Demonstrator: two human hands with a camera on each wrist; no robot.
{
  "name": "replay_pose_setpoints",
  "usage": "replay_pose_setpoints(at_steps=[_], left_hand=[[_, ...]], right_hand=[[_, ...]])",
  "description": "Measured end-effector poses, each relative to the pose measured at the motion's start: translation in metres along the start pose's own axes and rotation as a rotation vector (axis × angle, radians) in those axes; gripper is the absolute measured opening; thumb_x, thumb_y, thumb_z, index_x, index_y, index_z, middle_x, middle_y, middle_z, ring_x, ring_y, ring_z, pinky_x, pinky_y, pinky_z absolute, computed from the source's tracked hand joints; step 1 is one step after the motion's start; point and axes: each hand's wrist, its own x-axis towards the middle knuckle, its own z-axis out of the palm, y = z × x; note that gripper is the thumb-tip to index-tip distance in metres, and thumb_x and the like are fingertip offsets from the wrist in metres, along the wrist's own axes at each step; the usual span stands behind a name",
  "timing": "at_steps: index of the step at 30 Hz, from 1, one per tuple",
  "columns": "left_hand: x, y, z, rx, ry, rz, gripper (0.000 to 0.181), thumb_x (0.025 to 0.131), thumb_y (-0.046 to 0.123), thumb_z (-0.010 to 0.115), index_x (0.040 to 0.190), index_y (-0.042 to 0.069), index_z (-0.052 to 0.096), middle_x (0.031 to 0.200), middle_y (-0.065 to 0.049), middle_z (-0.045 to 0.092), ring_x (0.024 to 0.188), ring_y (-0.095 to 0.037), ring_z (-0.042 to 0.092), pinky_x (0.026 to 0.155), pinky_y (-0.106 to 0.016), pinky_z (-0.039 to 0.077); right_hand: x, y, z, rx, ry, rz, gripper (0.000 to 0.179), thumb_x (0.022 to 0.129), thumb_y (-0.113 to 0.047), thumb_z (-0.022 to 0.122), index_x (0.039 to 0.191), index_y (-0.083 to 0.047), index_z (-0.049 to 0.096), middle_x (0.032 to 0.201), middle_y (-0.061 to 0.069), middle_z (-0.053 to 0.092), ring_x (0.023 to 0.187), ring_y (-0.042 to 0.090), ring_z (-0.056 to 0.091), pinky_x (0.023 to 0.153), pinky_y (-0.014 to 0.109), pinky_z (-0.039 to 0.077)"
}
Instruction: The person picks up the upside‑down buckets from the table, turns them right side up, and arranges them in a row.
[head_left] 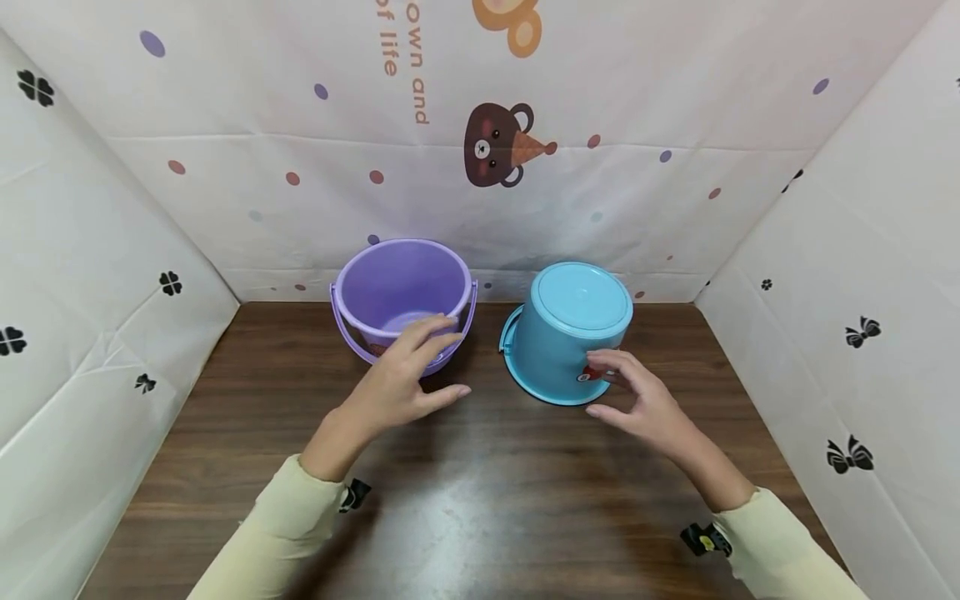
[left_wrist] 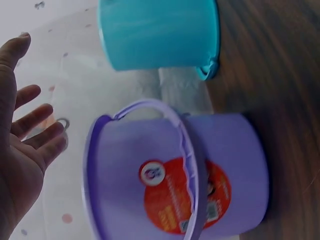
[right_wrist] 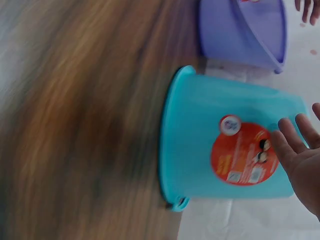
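A purple bucket point(head_left: 397, 283) stands upright at the back left, its handle hanging down across the front. To its right, a turquoise bucket point(head_left: 562, 342) sits upside down with its base on top and its handle low by the rim. My left hand point(head_left: 397, 383) hovers in front of the purple bucket, fingers relaxed and spread, holding nothing. My right hand point(head_left: 641, 400) is near the front right side of the turquoise bucket, fingers loosely bent and apart from the thumb. In the right wrist view, a red label point(right_wrist: 245, 155) shows on the turquoise bucket beside the fingers.
Both buckets are on a dark wood-grain table point(head_left: 465, 500), close to the back wall point(head_left: 300, 208), a white sheet printed with dots and bears. White side walls point(head_left: 67, 292) with black clover and bow prints bound the table left and right.
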Motion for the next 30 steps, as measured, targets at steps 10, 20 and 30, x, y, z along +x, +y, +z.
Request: replay_pose_setpoints(at_steps=[10, 20, 30], left_hand=[[-0.001, 0.005, 0.030, 0.006, -0.216, -0.084, 0.071, 0.080, 0.044, 0.088, 0.136, 0.007, 0.064, 0.147, -0.013, 0.056, 0.142, -0.033, 0.048, 0.119, -0.045, 0.042], [0.000, -0.004, 0.063, 0.019, -0.303, -0.088, 0.073, 0.079, 0.050, 0.088, 0.133, 0.007, 0.066, 0.141, -0.016, 0.060, 0.136, -0.032, 0.054, 0.118, -0.045, 0.041], [0.003, -0.020, 0.091, 0.048, -0.391, -0.186, 0.069, 0.081, 0.055, 0.084, 0.131, 0.011, 0.068, 0.141, -0.010, 0.059, 0.135, -0.027, 0.054, 0.117, -0.040, 0.042]], right_hand=[[-0.015, 0.024, -0.003, -0.083, 0.003, 0.072, 0.065, 0.083, -0.009, 0.087, 0.141, -0.006, 0.057, 0.144, 0.010, 0.056, 0.130, 0.002, 0.050, 0.099, 0.004, 0.042], [-0.021, 0.055, -0.009, -0.247, -0.003, 0.105, 0.061, 0.084, -0.021, 0.088, 0.137, -0.012, 0.060, 0.141, 0.007, 0.058, 0.129, 0.026, 0.055, 0.103, 0.007, 0.039], [-0.020, 0.085, -0.015, -0.322, -0.055, 0.173, 0.065, 0.084, -0.034, 0.087, 0.135, -0.005, 0.059, 0.141, 0.017, 0.057, 0.132, 0.040, 0.054, 0.104, 0.066, 0.046]])
